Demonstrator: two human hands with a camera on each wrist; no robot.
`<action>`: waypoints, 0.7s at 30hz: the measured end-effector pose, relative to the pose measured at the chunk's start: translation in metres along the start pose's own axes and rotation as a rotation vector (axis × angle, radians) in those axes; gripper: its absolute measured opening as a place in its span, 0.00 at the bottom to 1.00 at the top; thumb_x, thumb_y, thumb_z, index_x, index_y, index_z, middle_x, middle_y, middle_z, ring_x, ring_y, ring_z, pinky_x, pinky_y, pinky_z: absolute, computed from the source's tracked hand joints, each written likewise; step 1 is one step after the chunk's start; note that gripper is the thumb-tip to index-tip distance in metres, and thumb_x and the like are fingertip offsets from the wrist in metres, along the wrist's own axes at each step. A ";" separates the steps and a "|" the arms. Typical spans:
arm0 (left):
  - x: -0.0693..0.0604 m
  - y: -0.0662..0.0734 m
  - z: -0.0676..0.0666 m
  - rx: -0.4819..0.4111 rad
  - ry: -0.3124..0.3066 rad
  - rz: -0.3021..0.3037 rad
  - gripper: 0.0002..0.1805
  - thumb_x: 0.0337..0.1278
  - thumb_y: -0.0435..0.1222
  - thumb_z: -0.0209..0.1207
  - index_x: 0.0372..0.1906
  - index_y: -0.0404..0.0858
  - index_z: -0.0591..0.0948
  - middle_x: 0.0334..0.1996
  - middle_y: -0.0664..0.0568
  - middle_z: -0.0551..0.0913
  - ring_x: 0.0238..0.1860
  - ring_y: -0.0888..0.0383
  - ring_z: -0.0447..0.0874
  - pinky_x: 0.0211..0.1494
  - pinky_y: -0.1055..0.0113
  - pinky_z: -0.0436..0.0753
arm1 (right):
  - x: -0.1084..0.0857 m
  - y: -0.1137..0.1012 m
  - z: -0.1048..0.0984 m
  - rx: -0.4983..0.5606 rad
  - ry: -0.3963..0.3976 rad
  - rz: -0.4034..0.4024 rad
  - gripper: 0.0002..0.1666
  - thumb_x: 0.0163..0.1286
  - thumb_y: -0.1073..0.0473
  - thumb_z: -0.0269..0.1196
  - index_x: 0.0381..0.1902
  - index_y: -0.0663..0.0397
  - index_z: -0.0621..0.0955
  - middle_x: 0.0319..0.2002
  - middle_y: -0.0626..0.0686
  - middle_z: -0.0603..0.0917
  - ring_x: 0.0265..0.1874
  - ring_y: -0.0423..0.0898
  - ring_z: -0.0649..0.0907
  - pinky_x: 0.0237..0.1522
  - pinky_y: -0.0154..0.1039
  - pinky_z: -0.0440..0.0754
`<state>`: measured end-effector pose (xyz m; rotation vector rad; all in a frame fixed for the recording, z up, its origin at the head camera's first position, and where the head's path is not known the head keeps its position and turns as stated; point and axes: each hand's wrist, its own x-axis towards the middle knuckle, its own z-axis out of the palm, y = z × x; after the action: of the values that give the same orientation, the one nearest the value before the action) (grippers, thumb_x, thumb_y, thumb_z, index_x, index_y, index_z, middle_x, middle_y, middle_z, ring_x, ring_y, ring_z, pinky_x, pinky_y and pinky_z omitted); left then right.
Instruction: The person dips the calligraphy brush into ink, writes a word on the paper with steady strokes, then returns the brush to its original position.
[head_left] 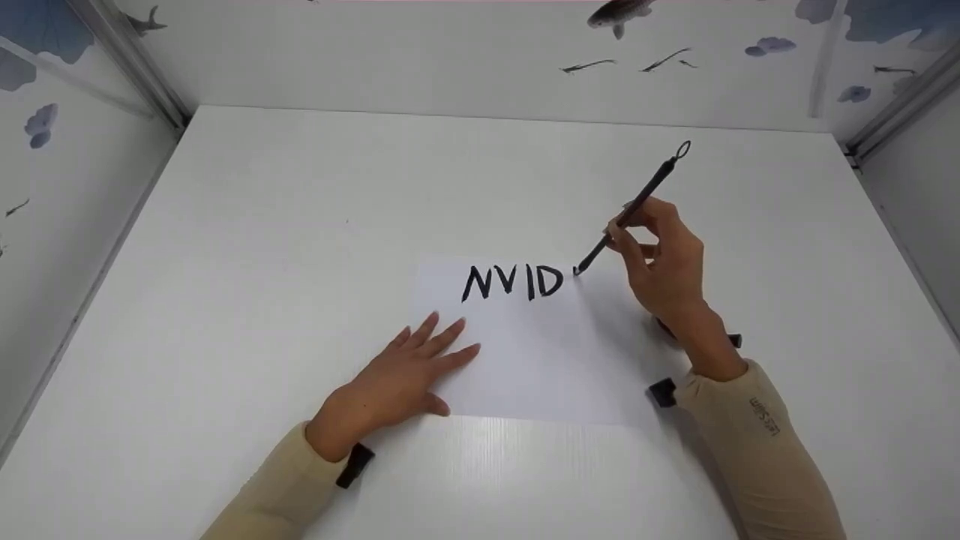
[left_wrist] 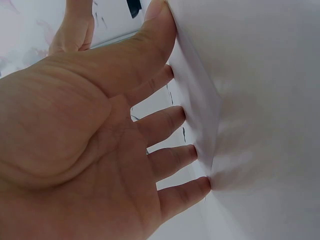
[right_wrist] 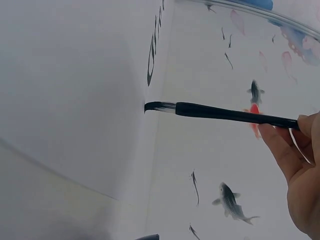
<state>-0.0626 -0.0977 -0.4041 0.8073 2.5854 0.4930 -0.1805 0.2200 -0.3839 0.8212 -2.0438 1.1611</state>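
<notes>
A white sheet of paper [head_left: 525, 367] lies on the table, with the black brushed letters "NVID" [head_left: 513, 283] near its upper edge. My right hand [head_left: 667, 259] pinches a dark calligraphy brush [head_left: 651, 186] by its handle, tilted, loop end up. In the right wrist view, the inked bristles [right_wrist: 159, 106] bend against the paper just past the last letter. My left hand [head_left: 401, 375] rests on the sheet's left side with fingers spread. Its fingertips [left_wrist: 202, 185] press on the paper in the left wrist view.
The white table [head_left: 262, 225] stretches out around the paper. A white panel [head_left: 375, 60] with painted fish and leaves rises behind it, with side panels at left and right. A dark round thing [head_left: 664, 328] is mostly hidden under my right wrist.
</notes>
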 end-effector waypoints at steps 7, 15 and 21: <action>0.001 0.000 0.001 -0.003 -0.004 -0.006 0.43 0.50 0.41 0.69 0.73 0.48 0.63 0.75 0.48 0.47 0.74 0.42 0.37 0.71 0.44 0.47 | 0.000 0.000 -0.001 -0.011 -0.024 -0.015 0.19 0.61 0.78 0.61 0.50 0.70 0.71 0.36 0.57 0.81 0.35 0.48 0.86 0.32 0.30 0.82; 0.001 -0.001 0.002 0.013 0.005 0.003 0.43 0.50 0.42 0.69 0.73 0.48 0.63 0.75 0.47 0.48 0.74 0.42 0.38 0.71 0.43 0.48 | -0.002 -0.002 -0.001 -0.027 -0.053 0.000 0.20 0.61 0.78 0.61 0.51 0.69 0.71 0.37 0.57 0.81 0.35 0.48 0.86 0.33 0.27 0.81; 0.001 -0.001 0.002 0.015 0.012 0.007 0.43 0.50 0.41 0.69 0.72 0.47 0.63 0.75 0.47 0.49 0.74 0.41 0.39 0.70 0.43 0.49 | -0.002 -0.005 -0.001 -0.030 -0.076 0.007 0.21 0.61 0.78 0.62 0.51 0.68 0.71 0.37 0.57 0.81 0.36 0.49 0.85 0.33 0.26 0.81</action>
<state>-0.0629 -0.0974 -0.4065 0.8211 2.6011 0.4821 -0.1753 0.2194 -0.3820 0.8562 -2.1217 1.1163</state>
